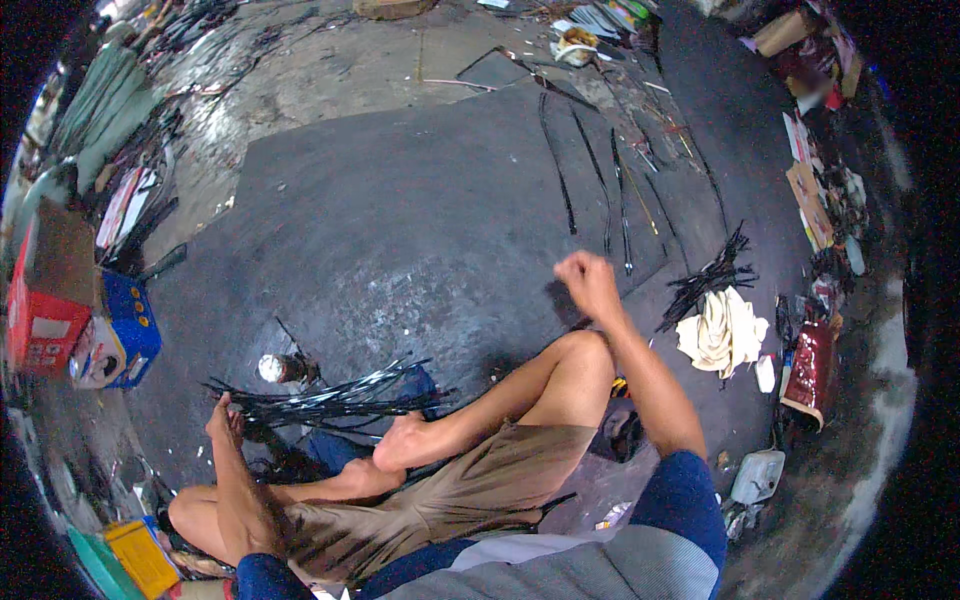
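Note:
At the lower left, my left hand (226, 420) is closed at the near-left end of a bundle of thin, shiny black strips (335, 402). The bundle spreads sideways in front of my bare feet, over a blue cloth (332, 450). Raised past my right knee, my right hand (588, 280) has its fingers curled together. Whatever it may hold is too small to make out. Several long black strips (612, 190) lie on the floor beyond it. A round, pale-topped can (272, 368) stands just behind the bundle.
A dark mat (370, 200) covers the floor ahead. To the right are a second pile of black strips (712, 278), a cream cloth (722, 332) and a translucent plastic container (758, 476). Red (45, 325) and blue (130, 325) boxes stand at the left.

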Motion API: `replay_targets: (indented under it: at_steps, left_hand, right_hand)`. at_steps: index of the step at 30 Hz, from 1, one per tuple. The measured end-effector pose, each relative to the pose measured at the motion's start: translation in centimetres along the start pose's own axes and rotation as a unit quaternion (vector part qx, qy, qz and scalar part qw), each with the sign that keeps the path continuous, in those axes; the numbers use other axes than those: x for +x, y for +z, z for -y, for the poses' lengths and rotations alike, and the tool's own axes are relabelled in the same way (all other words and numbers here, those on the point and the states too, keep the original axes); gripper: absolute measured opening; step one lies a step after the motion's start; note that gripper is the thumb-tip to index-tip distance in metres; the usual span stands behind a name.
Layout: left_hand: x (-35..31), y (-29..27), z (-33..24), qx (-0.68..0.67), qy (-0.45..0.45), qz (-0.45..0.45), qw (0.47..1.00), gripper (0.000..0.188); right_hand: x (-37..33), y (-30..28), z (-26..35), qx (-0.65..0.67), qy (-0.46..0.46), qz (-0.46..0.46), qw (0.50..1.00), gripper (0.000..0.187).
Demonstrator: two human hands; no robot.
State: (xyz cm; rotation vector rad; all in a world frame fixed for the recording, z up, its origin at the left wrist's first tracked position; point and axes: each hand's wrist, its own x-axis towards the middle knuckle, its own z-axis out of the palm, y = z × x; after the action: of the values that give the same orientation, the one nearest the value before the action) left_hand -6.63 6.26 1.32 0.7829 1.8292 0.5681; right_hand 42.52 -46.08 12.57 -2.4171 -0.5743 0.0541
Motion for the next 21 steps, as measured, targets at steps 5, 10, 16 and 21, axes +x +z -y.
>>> replay_targets:
  at_steps: [5,10,16,21]
  left_hand:
    - [6.7,-4.2,-1.4,-0.089,0.086,-0.029,0.992,0.052]
    - [-3.2,-3.5,-6.2,-0.107,0.348,-0.065,0.929,0.046]
    - [-19.8,0.6,-6.7,0.043,0.544,-0.003,0.838,0.029]
    - [-28.6,9.2,-1.0,0.084,0.496,0.27,0.821,0.025]
  right_hand:
    - [11.4,5.0,-8.6,-0.188,0.157,-0.019,0.969,0.038]
    - [13.6,7.8,-8.4,-0.201,0.344,-0.066,0.915,0.038]
    - [14.1,7.6,-6.5,-0.151,0.235,-0.027,0.96,0.028]
    - [9.8,9.0,3.0,-0.167,0.026,-0.015,0.985,0.018]
